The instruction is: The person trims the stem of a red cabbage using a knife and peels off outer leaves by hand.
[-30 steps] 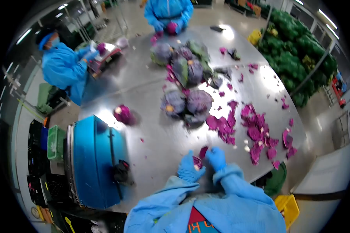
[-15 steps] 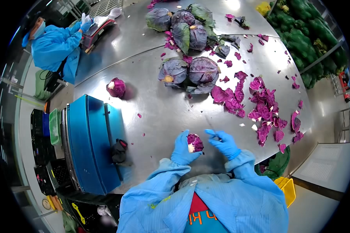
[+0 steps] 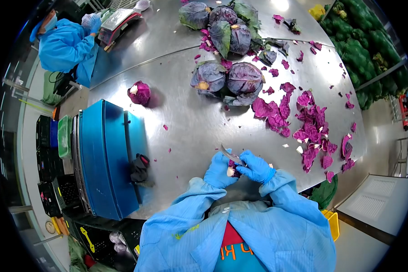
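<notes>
A small red cabbage (image 3: 231, 172) with a white cut stem is held by my gloved left hand (image 3: 218, 171) near the table's front edge. My gloved right hand (image 3: 257, 167) grips a knife (image 3: 230, 156), its blade lying over the cabbage and pointing up and left. Much of the cabbage is hidden by the blade and fingers. A trimmed red cabbage (image 3: 139, 93) sits alone at the left. Two untrimmed cabbages (image 3: 245, 78) rest beyond my hands, and several more (image 3: 239, 38) stand farther back.
Purple leaf scraps (image 3: 310, 129) lie across the right side of the steel table (image 3: 186, 131). Blue bins (image 3: 105, 158) stand along the left edge. A co-worker in blue (image 3: 65, 45) is at the far left beside a scale (image 3: 118, 27). Green net sacks (image 3: 367, 41) fill the back right.
My right hand has moved left to the cabbage, bringing the knife blade over it. The co-worker's hands have shifted beside the scale. The whole view has moved slightly.
</notes>
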Available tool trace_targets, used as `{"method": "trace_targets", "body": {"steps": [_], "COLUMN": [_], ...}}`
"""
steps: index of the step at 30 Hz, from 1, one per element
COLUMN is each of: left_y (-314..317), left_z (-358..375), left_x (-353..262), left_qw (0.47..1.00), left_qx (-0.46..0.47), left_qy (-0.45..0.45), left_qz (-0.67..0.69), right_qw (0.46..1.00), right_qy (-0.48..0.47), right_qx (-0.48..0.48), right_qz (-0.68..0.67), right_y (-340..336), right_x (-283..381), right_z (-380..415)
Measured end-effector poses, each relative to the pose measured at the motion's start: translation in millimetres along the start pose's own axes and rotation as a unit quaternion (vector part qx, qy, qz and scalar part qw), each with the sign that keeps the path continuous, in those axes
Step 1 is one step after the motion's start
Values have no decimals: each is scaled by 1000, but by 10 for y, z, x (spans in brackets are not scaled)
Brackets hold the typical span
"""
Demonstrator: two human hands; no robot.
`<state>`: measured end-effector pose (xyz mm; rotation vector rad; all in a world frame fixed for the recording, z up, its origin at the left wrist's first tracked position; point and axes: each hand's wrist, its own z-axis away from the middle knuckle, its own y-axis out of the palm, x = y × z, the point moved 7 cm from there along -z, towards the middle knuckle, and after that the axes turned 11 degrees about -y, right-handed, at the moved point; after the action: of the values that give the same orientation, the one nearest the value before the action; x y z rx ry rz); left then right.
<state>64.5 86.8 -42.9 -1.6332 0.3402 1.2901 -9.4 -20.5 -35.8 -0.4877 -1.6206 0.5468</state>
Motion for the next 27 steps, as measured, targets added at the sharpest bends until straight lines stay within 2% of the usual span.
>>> {"method": "trace_targets", "body": {"steps": [6, 9, 11, 14, 15, 17, 18, 19, 20, 22, 23, 26, 27], "left_y": [42, 71, 6, 31, 3, -64, 13, 103, 190, 84, 52, -30, -78], "left_z": [-35, 15, 63, 48, 40, 37, 24, -18, -60, -121, -118, -20, -29], "left_x": [146, 359, 381, 378, 326, 235, 303, 392, 458, 270, 215, 289, 282], "left_qw": [1000, 998, 995, 993, 992, 991, 994, 991, 981, 983, 983, 996, 986], "left_qx": [11, -19, -56, -6, -16, -32, 19, 68, 114, 103, 96, -48, -19], "left_qy": [-17, -53, -72, -99, -98, -95, -102, -107, -112, -120, -127, -71, -147], "left_qz": [3, -5, -39, -69, -74, -88, -24, 41, 107, 98, 95, 8, 73], "right_qw": [999, 994, 994, 989, 985, 986, 983, 991, 989, 985, 989, 996, 994], "right_qy": [-13, 36, 48, 98, 119, 32, -10, 11, 11, 10, 27, 48, 87], "right_qx": [-14, -73, -78, -112, -126, -160, -178, -80, -76, -59, -55, -62, -43], "right_qz": [49, 67, 61, 15, -7, -40, -54, -110, -126, -159, -133, -43, -46], "right_y": [-53, 23, 73, -5, -56, -219, -294, -188, -151, -24, -48, 73, 105], "right_x": [-14, -91, -132, -182, -182, -18, 39, -22, -48, -60, -50, -195, -218], "right_z": [12, 222, 338, 352, 312, 42, -44, -79, -69, -30, 11, 264, 386]}}
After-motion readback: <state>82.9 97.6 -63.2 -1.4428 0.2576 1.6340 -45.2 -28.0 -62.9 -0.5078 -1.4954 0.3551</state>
